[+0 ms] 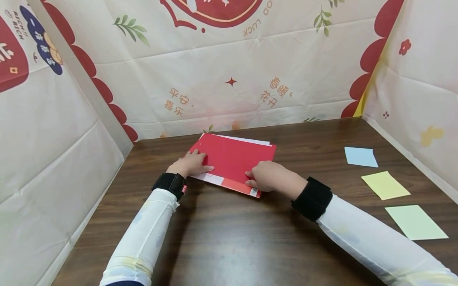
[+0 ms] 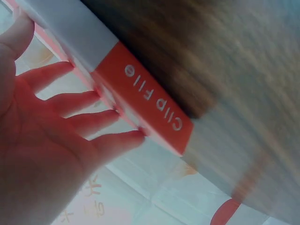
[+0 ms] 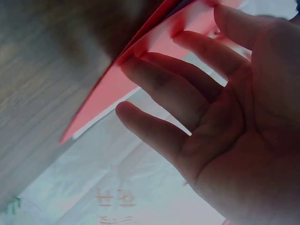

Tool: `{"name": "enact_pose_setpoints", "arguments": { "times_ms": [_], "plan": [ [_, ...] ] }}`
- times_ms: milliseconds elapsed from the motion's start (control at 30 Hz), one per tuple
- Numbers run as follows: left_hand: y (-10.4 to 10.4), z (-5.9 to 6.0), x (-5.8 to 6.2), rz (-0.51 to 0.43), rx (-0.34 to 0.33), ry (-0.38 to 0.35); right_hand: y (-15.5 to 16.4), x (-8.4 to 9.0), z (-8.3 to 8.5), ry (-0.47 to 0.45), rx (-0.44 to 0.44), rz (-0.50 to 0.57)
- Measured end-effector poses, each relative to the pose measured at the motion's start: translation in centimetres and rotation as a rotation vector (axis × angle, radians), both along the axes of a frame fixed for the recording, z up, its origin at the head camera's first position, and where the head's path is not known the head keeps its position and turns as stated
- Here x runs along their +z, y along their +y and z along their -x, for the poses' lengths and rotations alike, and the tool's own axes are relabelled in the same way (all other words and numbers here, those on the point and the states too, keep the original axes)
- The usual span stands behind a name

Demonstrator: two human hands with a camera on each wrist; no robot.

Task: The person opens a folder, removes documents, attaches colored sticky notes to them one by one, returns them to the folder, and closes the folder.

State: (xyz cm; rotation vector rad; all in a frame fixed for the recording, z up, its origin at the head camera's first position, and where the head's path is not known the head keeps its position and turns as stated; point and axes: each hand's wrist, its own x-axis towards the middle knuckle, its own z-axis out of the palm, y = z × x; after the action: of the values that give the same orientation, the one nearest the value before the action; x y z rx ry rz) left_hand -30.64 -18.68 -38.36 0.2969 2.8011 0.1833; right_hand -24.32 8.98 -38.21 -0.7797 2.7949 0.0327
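Observation:
A red clip file folder [image 1: 232, 157] lies closed on the table, turned slightly askew, its spine toward the person. White paper [image 1: 247, 140] peeks out along its far edge. Spread over the left part of the cover, my left hand [image 1: 193, 163] touches it with straight fingers; the left wrist view shows the spine [image 2: 145, 96] lettered "Clip File" beside those fingertips. My right hand [image 1: 270, 176] rests its fingertips on the cover near the right front corner. Seen from the right wrist, its fingers are mostly extended against the red cover [image 3: 105, 93].
Along the table's right side lie a blue sticky note [image 1: 360, 156], a yellow one [image 1: 385, 185] and a green one [image 1: 416, 222]. Printed cloth walls [image 1: 229, 59] enclose the brown table [image 1: 222, 238] at the back and both sides.

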Motion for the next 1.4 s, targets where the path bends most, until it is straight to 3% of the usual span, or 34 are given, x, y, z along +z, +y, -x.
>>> {"name": "enact_pose_setpoints", "arguments": {
  "times_ms": [167,367,600,900,1033,1200,1300,1400],
  "plan": [
    [0.4,0.0,-0.8,-0.016,-0.095,0.072,-0.2,-0.3,-2.8,0.152,0.076,-0.030],
    [1.9,-0.9,-1.5,0.020,-0.162,0.174,-0.8,-0.8,-7.2,0.284,0.155,-0.062],
    [4.0,-1.9,-1.5,0.018,-0.218,0.192,-1.4,-0.9,-11.0,0.378,0.246,-0.083],
    [5.5,-4.3,-2.2,-0.004,-0.271,0.178,-1.5,-0.9,-13.9,0.390,0.414,-0.219],
    [5.9,-5.8,-2.1,0.037,-0.322,0.159,-1.5,-0.8,-14.9,0.333,0.477,-0.219],
    [6.8,-7.3,-1.6,0.082,-0.406,0.166,-1.0,-1.0,-16.1,0.369,0.543,-0.195],
    [7.3,-7.6,-1.5,0.090,-0.436,0.183,-0.8,-1.0,-16.3,0.380,0.563,-0.175],
    [7.5,-7.5,-1.7,0.090,-0.442,0.190,-0.6,-1.0,-16.1,0.332,0.548,-0.159]
  ]
}}
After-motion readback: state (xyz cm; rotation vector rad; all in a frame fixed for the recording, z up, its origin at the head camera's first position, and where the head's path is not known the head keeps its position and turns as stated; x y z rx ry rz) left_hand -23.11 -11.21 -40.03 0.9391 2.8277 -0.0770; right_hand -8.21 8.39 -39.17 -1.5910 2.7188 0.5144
